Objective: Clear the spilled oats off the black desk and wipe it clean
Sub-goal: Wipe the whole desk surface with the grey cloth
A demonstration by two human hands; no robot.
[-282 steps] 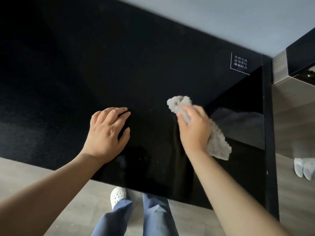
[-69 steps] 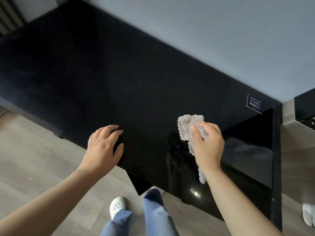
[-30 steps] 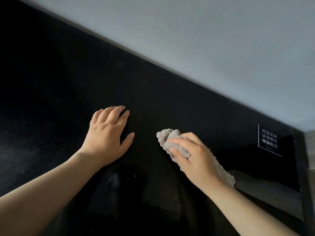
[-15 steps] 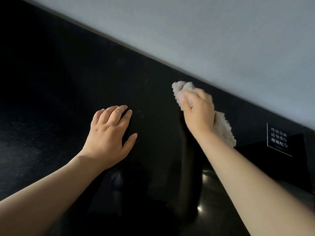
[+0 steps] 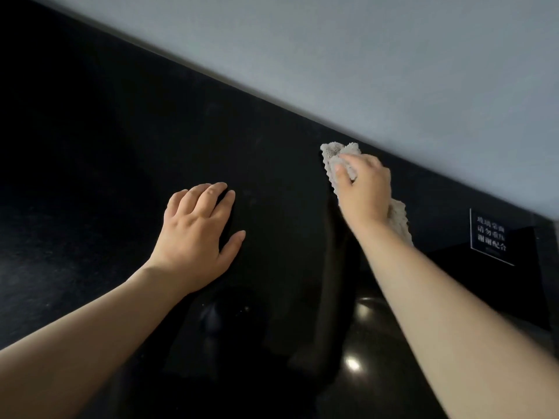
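- Cloth [image 5: 334, 160], grey and nubbly, sits bunched under the right hand [image 5: 364, 192] at the far side of the black worktop [image 5: 106, 131], close to where it meets the grey wall [image 5: 363, 55]; a loose tail trails back beside the wrist.
- Right fingers [image 5: 344, 170] are clenched over the cloth, pressing it down onto the surface.
- Left hand [image 5: 196, 234] lies flat with its fingers released and spread, holding nothing, apparently as a brace well apart from the cloth.
- Oats: no clear heap is visible; only a few faint pale specks show near the reflection close to the body, too small to identify.
- Step in hand, as I judge it: wiping the back strip. To do it well, keep the palm flat and the pressure even, run strokes parallel to the wall edge, overlap each pass, and draw any crumbs toward the near side rather than pushing them into the wall joint.
- Tucking in the loose tail would stop it dragging grit back over cleaned surface.
- Edges: the wall closes off the far side, so nothing can be swept off that way.
- A small label with white characters [image 5: 490, 235] lies to the right; wipe over it gently.
- Open room: the broad dark stretch to the left is unobstructed for long strokes.
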